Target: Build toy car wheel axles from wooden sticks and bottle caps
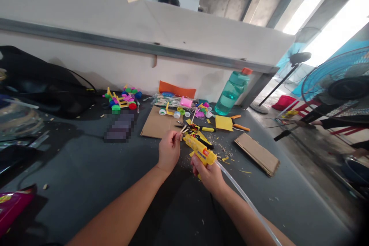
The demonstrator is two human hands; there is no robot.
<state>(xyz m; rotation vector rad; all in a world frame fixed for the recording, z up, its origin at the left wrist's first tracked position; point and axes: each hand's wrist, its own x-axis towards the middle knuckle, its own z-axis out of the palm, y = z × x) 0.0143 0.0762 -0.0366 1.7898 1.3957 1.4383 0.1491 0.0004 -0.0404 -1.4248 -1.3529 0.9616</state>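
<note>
My right hand (206, 171) is wrapped round a yellow hot glue gun (198, 148), and a long clear glue stick (245, 196) trails from its rear. Its nozzle points away to the left, close to my left fingers. My left hand (169, 148) pinches a thin pale wooden stick (183, 129) near the nozzle. Just beyond lie pliers with yellow-and-black handles (206, 128). A flat cardboard sheet (154, 123) lies behind my left hand, with bottle caps (177, 114) and a small yellow piece on it.
A teal water bottle (232, 90) stands at the back right. Orange-handled scissors (240, 127), a yellow pad (224, 123) and folded cardboard (257, 153) lie to the right. Colourful small models (122, 99) sit at the back left. A fan (340, 84) stands beyond the table.
</note>
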